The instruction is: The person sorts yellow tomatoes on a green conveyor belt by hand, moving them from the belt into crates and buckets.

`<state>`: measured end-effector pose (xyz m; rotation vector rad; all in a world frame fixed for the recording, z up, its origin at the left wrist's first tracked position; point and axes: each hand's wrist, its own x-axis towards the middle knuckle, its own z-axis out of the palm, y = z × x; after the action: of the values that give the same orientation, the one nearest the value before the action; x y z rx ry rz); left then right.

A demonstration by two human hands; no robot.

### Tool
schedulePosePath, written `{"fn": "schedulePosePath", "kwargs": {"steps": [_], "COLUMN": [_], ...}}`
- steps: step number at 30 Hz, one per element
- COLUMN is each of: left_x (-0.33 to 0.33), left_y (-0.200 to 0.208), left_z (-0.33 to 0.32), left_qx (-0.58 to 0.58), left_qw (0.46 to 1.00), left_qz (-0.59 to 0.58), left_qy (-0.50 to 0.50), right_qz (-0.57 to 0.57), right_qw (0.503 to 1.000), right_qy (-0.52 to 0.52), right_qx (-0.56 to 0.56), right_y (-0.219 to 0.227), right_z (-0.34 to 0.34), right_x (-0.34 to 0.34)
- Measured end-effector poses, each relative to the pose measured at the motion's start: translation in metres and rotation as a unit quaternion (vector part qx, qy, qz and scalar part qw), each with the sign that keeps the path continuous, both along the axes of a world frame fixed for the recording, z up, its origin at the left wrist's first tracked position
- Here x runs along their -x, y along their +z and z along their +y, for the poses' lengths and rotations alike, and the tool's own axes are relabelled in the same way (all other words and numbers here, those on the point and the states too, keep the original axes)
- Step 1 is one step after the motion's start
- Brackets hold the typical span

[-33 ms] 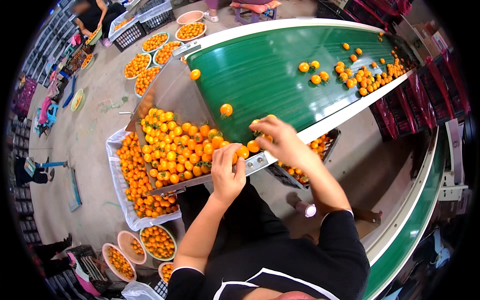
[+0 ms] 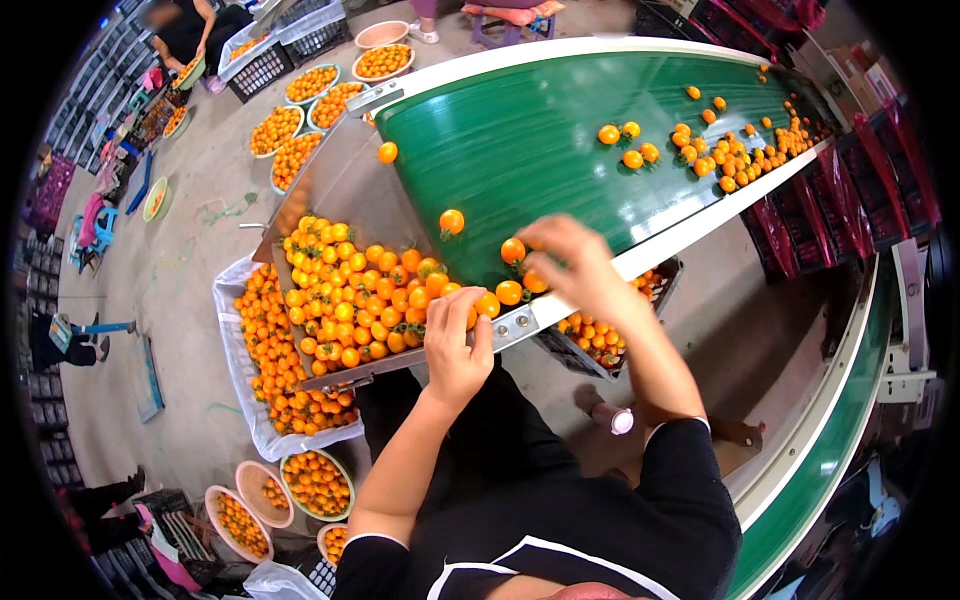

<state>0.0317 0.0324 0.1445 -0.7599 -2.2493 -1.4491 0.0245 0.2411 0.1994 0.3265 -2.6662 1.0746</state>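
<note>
My left hand (image 2: 458,348) rests at the near edge of a metal chute (image 2: 365,190), its fingers bent and apart beside the orange cherry tomatoes (image 2: 365,290) heaped there. Some fingertips are hidden behind the hand, though it appears to hold nothing. Smeared slightly by motion, my right hand (image 2: 578,265) hovers open over the near corner of the green conveyor belt (image 2: 480,130). A loose tomato (image 2: 513,250) with a green calyx lies just left of its fingers, and another tomato (image 2: 509,292) sits below, near the metal bracket.
A white-lined crate (image 2: 228,320) full of tomatoes stands under the chute. Below the belt's white rail (image 2: 680,235) is a black crate (image 2: 570,355) of tomatoes. Filled basins (image 2: 350,485) stand on the floor, and a pink cup (image 2: 612,418) is near my right elbow. A person (image 2: 180,30) sits far left.
My right hand has shifted slightly up and to the right, uncovering a tomato beside its fingers. My left hand is almost where it was.
</note>
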Motion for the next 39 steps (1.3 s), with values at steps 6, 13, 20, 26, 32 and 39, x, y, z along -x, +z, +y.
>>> {"fn": "schedulePosePath", "kwargs": {"steps": [6, 13, 20, 26, 32, 39], "left_x": [-0.002, -0.002, -0.001, -0.002, -0.007, -0.002], "left_y": [0.004, 0.003, 0.004, -0.004, 0.012, 0.006], "left_z": [0.010, 0.006, 0.010, -0.006, 0.006, 0.004], "left_qx": [-0.007, -0.005, 0.003, 0.065, 0.047, 0.124], "left_qw": [1.000, 1.000, 0.999, 0.988, 0.995, 0.992], "left_qz": [0.000, 0.019, 0.039, 0.137, 0.088, 0.015], "left_qy": [-0.015, -0.006, 0.012, 0.017, -0.003, 0.007], "right_qz": [0.016, -0.110, -0.128, 0.050, 0.016, -0.087], "right_qw": [0.867, 0.959, 0.964, 0.947, 0.948, 0.905], "right_qy": [-0.425, -0.260, -0.232, -0.203, -0.276, -0.057], "right_qx": [-0.258, 0.023, -0.039, -0.244, -0.157, 0.413], "right_y": [-0.040, -0.012, -0.013, -0.053, -0.061, 0.008], "right_z": [0.162, 0.121, 0.110, 0.149, 0.177, 0.097], "right_x": [0.051, 0.070, 0.117, 0.128, 0.109, -0.040]}}
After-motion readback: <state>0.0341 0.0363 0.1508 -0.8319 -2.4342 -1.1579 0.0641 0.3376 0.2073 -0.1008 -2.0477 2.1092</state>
